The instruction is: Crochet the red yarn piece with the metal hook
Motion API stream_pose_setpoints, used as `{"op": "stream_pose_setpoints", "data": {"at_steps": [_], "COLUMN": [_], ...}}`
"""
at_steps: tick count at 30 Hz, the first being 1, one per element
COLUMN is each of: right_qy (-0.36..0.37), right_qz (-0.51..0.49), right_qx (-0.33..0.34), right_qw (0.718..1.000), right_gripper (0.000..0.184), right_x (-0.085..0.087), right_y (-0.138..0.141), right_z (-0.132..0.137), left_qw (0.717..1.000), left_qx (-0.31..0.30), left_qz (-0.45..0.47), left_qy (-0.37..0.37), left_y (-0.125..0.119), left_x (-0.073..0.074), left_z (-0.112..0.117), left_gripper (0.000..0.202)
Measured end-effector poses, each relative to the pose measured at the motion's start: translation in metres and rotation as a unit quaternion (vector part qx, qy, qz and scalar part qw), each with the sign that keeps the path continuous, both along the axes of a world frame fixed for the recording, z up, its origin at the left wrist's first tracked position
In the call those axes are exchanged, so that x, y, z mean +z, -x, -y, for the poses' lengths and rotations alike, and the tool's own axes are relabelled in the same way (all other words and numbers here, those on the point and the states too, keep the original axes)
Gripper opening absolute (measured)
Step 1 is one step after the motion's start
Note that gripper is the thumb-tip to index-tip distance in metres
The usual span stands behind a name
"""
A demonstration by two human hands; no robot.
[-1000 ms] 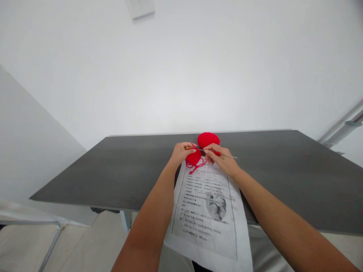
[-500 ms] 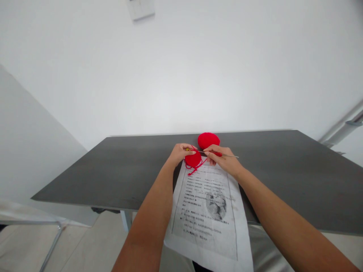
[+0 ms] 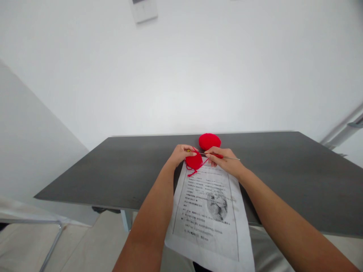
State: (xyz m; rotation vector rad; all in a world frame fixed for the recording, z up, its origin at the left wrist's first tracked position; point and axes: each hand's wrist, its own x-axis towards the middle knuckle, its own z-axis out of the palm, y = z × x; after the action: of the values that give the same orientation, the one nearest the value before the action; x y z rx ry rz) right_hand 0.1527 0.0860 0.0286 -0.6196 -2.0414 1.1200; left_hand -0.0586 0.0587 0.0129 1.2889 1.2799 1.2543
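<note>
My left hand [image 3: 179, 155] is closed around a small red crocheted piece [image 3: 194, 161], with loose red yarn strands hanging below it. My right hand [image 3: 224, 161] pinches a thin metal crochet hook with a red grip [image 3: 219, 156], its tip pointing left into the piece. A ball of red yarn [image 3: 209, 141] sits on the dark table [image 3: 113, 166] just behind both hands. Under my wrists lies a printed sheet of paper [image 3: 208, 215] with text and a picture, hanging over the table's near edge.
A white wall rises behind the table, with a white switch plate [image 3: 143, 9] high up. A metal chair frame [image 3: 51, 234] stands on the pale floor at lower left. A pale pipe [image 3: 347, 126] runs along the wall at right.
Both hands stay together at the red piece, with only tiny shifts of the hook. The view has tilted slightly, so everything sits a little lower and further right.
</note>
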Motion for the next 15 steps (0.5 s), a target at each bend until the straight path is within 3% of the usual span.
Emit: {"op": "stream_pose_setpoints", "data": {"at_steps": [3, 7, 15], "right_qy": [0.018, 0.112, 0.284], "right_qz": [-0.019, -0.070, -0.146], "right_qx": [-0.001, -0.014, 0.013], "right_qw": [1.000, 0.991, 0.948], "right_gripper": [0.023, 0.029, 0.027], "right_x": [0.0011, 0.0024, -0.0017], "right_y": [-0.0001, 0.0035, 0.0076], "right_z": [0.0008, 0.0028, -0.0033], "left_qw": [1.000, 1.000, 0.999], "left_qx": [0.002, 0.009, 0.002], "left_qz": [-0.002, -0.016, 0.025], "left_qy": [0.002, 0.005, 0.029], "left_y": [0.0001, 0.0001, -0.0013], "left_x": [0.0007, 0.0016, -0.0009], "left_z": [0.0008, 0.0026, 0.0043], "left_gripper": [0.023, 0.022, 0.025]}}
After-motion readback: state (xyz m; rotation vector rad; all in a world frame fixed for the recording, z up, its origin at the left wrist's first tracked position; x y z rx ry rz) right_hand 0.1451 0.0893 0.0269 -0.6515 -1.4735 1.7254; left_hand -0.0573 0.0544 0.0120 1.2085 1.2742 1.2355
